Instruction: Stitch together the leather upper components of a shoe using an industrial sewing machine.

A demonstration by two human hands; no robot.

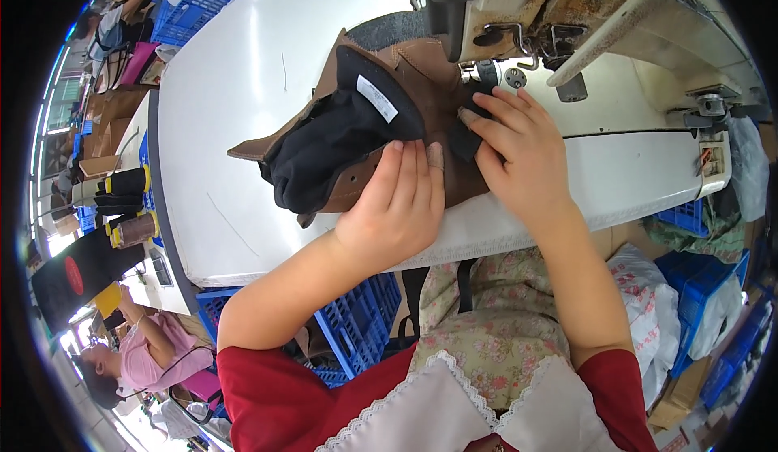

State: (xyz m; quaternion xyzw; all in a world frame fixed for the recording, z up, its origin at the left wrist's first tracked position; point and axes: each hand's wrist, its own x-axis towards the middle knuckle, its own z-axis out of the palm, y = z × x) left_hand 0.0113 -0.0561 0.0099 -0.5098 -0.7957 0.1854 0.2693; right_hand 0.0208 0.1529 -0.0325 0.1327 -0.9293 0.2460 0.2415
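A brown leather shoe upper [438, 61] with a black fabric lining [320, 148] lies bunched on the white sewing machine table. A small white label is on the lining. My left hand [395, 201] presses its straight fingers together on the upper at the lining's edge; its thumb is hidden. My right hand [523, 148] has bent fingers on a dark flap [463, 138] of the upper, close to the machine's presser area. One finger of each hand is wrapped in a pale covering. The upper's far end runs up beside the machine head [519, 6], where the contact is partly hidden.
The white table [235, 120] bears a few loose threads. A light-coloured lever bar [616, 31] slants over the machine bed. Blue crates [361, 322] stand below, with a white bag [644, 314] at right. At left, another person [154, 347] works with hands raised.
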